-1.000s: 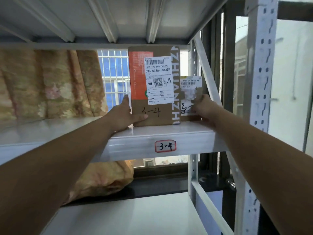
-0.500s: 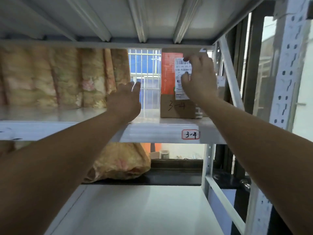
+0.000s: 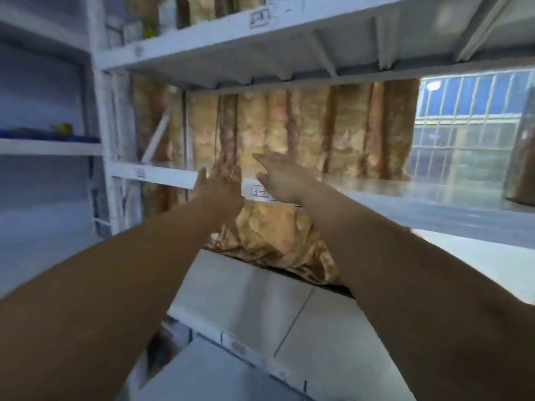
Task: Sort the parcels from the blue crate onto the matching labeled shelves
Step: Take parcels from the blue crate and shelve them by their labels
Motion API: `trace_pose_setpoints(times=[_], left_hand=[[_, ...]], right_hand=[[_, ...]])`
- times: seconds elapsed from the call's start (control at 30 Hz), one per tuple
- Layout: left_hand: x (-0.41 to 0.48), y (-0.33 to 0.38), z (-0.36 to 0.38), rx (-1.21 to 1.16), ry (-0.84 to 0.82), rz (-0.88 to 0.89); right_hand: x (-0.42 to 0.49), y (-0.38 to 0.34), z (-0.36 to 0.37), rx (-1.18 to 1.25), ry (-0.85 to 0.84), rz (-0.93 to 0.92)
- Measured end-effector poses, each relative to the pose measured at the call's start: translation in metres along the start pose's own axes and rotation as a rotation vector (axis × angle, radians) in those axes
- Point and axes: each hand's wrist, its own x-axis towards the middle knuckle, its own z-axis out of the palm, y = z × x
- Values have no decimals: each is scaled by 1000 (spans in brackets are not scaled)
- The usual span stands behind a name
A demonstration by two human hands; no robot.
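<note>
Here, at the far left, a neighbouring shelf [image 3: 43, 146] carries a flat blue thing [image 3: 34, 133] and a small yellow thing [image 3: 64, 128], both too blurred to name. A white upright post [image 3: 100, 111] divides that bay from the main rack.

Further right, the left hand [image 3: 223, 189] is raised in front of the edge of the middle shelf [image 3: 434, 198], its back toward the camera. Its fingers [image 3: 228, 173] are spread loosely and straight, and they hold nothing. Just beside it, a small red-bordered label [image 3: 260, 192] sits on the shelf's front lip, between the two hands; its writing is too smeared to read.

The right hand [image 3: 282, 178] hovers next to the label at about the same height. Its fingers [image 3: 262, 159] reach out toward the left, relaxed and apart, also empty. The two hands are near each other but do not touch.

Behind them hangs a golden patterned curtain [image 3: 289, 125], bunched up where it drops below the middle shelf onto a dark ledge. Above runs the upper shelf [image 3: 289, 33], and below lies the lower shelf [image 3: 246, 299], tilted in the view.

To the right of the curtain there is a barred window [image 3: 463, 125]. At the far right edge a brown parcel [image 3: 519, 157] stands on the middle shelf, cut off by the frame. It is well apart from the right hand, with bare shelf between them, and farther still from the left.
</note>
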Motion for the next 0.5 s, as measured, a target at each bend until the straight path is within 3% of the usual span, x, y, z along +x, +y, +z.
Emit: trace_pose_setpoints(times=[0.5], left_hand=[[-197,-348,56,104,-231,-570]], right_hand=[[106,-374,131,335,-224,-387]])
